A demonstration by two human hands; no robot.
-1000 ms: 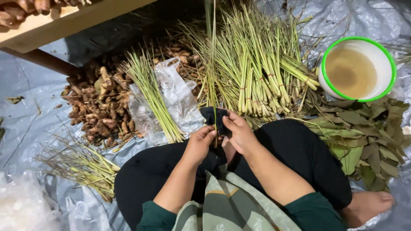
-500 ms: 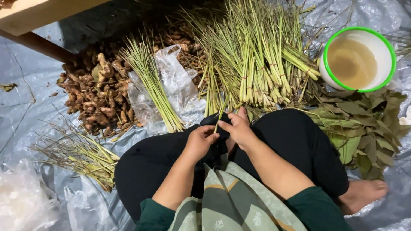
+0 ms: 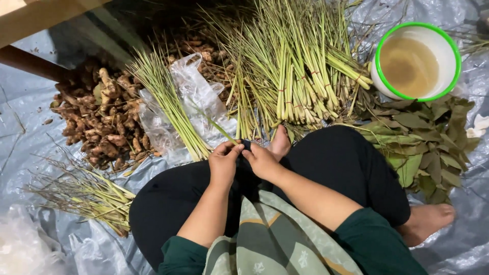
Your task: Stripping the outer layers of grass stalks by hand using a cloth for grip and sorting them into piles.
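A thin green lemongrass blade point(image 3: 216, 124) is the thing in play, and it sits right at the fingertips, running up and to the left from the pinch, its long axis slanting over the clear plastic bag point(image 3: 196, 104). Both hands meet over the lap, just touching. The left hand point(image 3: 224, 164) has the nearer claim, thumb and forefinger closed on the blade's lower end. The right hand point(image 3: 262, 160) presses in from the other side, fingers curled tight; it looks to pinch the same end, though its grip is hidden between the knuckles, so I can't say for sure. Just beyond lies a loose stalk bundle point(image 3: 168, 104), then the big lemongrass pile point(image 3: 295, 71), with ginger roots point(image 3: 99, 122) to the left, dried leaves point(image 3: 428, 142) and a green-rimmed bowl point(image 3: 456, 56) to the right.
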